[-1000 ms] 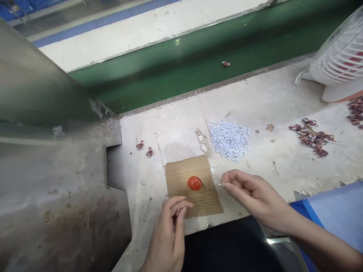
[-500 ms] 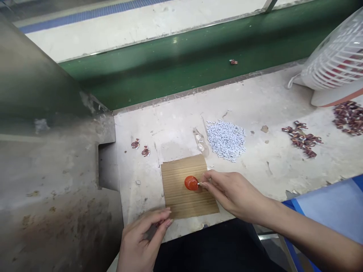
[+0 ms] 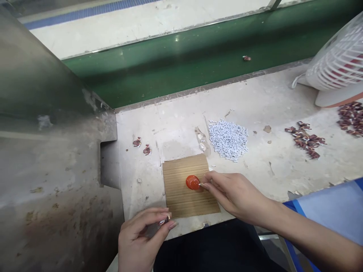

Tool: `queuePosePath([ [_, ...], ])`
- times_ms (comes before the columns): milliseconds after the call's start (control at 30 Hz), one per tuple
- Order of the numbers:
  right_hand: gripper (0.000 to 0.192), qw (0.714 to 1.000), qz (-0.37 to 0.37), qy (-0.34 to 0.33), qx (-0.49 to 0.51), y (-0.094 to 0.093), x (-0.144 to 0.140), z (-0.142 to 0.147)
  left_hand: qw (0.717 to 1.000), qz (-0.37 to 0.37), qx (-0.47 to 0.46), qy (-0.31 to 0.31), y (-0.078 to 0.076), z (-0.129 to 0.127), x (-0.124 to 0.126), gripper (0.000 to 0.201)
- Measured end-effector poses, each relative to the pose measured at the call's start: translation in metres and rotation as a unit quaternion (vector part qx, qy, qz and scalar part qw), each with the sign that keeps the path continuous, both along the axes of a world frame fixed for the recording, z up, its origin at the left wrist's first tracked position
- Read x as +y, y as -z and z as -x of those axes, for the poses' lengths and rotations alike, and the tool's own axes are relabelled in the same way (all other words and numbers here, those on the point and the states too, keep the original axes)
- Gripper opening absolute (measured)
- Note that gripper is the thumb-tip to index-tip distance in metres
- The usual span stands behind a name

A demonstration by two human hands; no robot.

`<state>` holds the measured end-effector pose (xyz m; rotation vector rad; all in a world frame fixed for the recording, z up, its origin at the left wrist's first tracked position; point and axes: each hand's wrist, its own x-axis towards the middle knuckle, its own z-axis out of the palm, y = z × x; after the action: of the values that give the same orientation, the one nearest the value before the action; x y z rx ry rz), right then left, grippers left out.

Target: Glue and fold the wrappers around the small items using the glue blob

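A square of corrugated cardboard (image 3: 181, 202) lies on the worktable, with a wet orange-red puddle (image 3: 192, 182) on it. At the puddle's right edge, my right hand (image 3: 227, 189) is closed in a pinch on a small white piece, whose tip touches the red. My left hand (image 3: 144, 234) is by the cardboard's lower left corner, thumb and fingers closed on a small dark-red and white figure (image 3: 163, 220), partly hidden by the fingers. Behind my right hand is a heap of small pale curved pieces (image 3: 228, 139). Two similar dark-red figures (image 3: 137, 142) lie beyond my left hand.
A metal housing (image 3: 65, 170) walls off the left side. Along the back runs a green belt (image 3: 170, 71) carrying one small dark-red piece (image 3: 246, 58). More dark-red figures (image 3: 306, 139) lie at right, near a white fan (image 3: 337, 68). A blue surface (image 3: 331, 207) is at lower right.
My left hand's thumb and fingertips have parted slightly, showing more of the dark-red figure. The piece on the green belt has shifted right. My right hand stays at the puddle.
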<state>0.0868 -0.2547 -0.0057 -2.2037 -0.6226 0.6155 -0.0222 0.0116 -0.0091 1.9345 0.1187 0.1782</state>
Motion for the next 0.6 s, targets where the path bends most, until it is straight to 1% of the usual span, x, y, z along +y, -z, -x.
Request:
queuePosePath([
  [167,0.024,1.0,-0.026,0.015,0.001,-0.002,-0.002,0.0,0.995,0.086,0.004,-0.045,-0.003,0.001,-0.007,0.026],
  [267,0.022,0.997,-0.059,0.043,0.013,-0.014,-0.004,0.003,0.987,0.149,0.006,-0.051,-0.007,-0.001,-0.012,0.029],
  [333,0.027,0.988,-0.105,0.082,0.082,-0.028,-0.004,0.008,0.98,0.195,0.006,-0.03,-0.012,-0.004,-0.017,0.031],
  [367,0.031,0.976,-0.138,0.102,0.137,-0.036,-0.004,0.012,0.976,0.215,0.004,-0.015,-0.015,-0.007,-0.02,0.031],
  [400,0.034,0.957,-0.174,0.121,0.199,-0.044,-0.004,0.016,0.971,0.238,0.003,0.0,-0.019,-0.009,-0.024,0.031],
  [467,0.036,0.91,-0.239,0.147,0.305,-0.057,-0.001,0.026,0.955,0.296,0.005,0.026,-0.028,-0.015,-0.035,0.032],
  [533,0.039,0.869,-0.286,0.152,0.374,-0.067,0.004,0.033,0.931,0.362,0.01,0.035,-0.037,-0.021,-0.045,0.035],
  [600,0.043,0.826,-0.329,0.145,0.435,-0.072,0.01,0.037,0.913,0.405,0.006,0.047,-0.044,-0.028,-0.053,0.039],
])
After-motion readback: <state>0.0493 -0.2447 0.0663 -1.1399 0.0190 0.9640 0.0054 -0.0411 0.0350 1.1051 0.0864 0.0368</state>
